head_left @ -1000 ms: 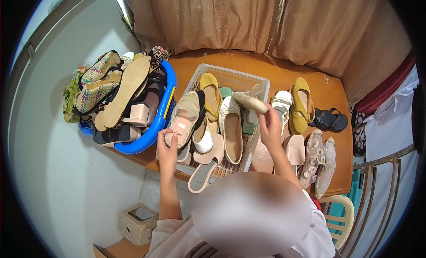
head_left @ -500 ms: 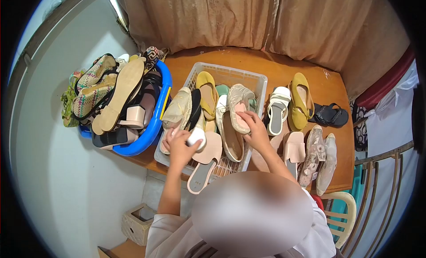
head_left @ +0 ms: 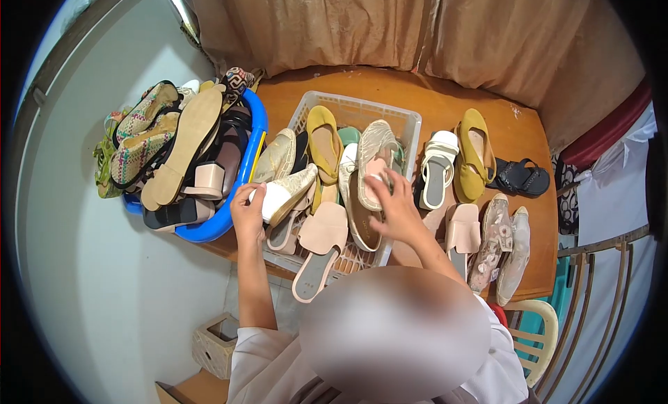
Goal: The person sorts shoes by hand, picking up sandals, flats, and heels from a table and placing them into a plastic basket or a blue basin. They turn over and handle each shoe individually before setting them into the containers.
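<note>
My left hand pinches the end of a pale shoe with a white part, held tilted over the left side of the clear plastic crate. My right hand is at the lower part of a beige woven espadrille, fingers spread; whether they touch it is hard to tell. Another beige espadrille lies near the crate's left edge. Mustard flats, a brown-lined shoe and a pink slide are also in or on the crate.
A blue basket heaped with shoes stands at the left. Right of the crate on the wooden table are white sandals, mustard flats, black sandals, a pink slide and lace flats. A chair stands lower right.
My left hand has moved left and up, and the white-ended shoe is now tilted upward beside it. My right hand's fingers have spread from their hold on the espadrille.
</note>
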Demonstrator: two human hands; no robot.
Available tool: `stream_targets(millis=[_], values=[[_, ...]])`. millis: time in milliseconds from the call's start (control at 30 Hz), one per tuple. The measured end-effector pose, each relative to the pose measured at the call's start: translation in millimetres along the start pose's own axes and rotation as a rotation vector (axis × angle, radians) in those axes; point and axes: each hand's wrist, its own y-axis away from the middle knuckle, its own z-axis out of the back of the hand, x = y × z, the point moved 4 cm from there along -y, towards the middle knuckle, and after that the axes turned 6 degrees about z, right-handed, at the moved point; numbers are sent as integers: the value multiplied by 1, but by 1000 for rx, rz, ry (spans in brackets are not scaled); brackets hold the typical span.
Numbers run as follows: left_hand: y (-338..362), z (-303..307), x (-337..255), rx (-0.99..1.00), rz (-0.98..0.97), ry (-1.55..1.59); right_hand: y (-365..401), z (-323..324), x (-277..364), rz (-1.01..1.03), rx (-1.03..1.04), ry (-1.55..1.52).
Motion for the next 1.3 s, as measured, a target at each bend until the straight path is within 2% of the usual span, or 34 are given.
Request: stream_targets(millis=[167, 267, 400, 500, 600, 700, 833, 933, 1033, 1067, 1100, 1133, 1167, 1200, 1233, 1267, 1300], values=[[1, -1, -2, 20, 11, -34, 6, -24, 65, 513, 303, 164], [1, -1, 0, 29, 12, -31, 21, -73, 74, 682, 200, 42], [2, 0, 3, 33, 12, -41, 11, -92, 76, 642, 459, -32], [3, 2, 2, 46, -3, -55, 9, -87, 75, 560, 472, -151], [4, 2, 4, 56, -10, -42, 10, -79, 79, 566, 435, -102], [6, 2, 5, 56, -21, -48, 6, -62, 84, 528, 333, -139], [9, 3, 10, 83, -42, -130, -18, -17, 70, 291, -170, -347], [18, 3, 13, 125, -122, -241, -34, 24, 54, 182, -346, -423], [35, -5, 5, 226, -362, -573, -30, 32, 36, 22, -303, -720], [43, -10, 2, 279, -433, -747, -30, 32, 34, 38, -315, -693], [50, -12, 0, 264, -501, -775, -27, 29, 32, 65, -325, -635], [55, -15, -3, 191, -495, -749, -23, 27, 32, 92, -335, -577], [62, -19, -8, 118, -487, -722, -20, 31, 37, 217, -314, -372], [70, -25, -16, 45, -479, -696, -18, 37, 49, 214, -229, -490], [79, -35, -25, 76, -513, -634, -16, 37, 56, 318, -203, -381], [86, -45, -26, 268, -286, -519, -14, 37, 62, 419, -176, -271], [97, -60, -22, 458, -76, -71, -12, 35, 66, 464, -172, -215]])
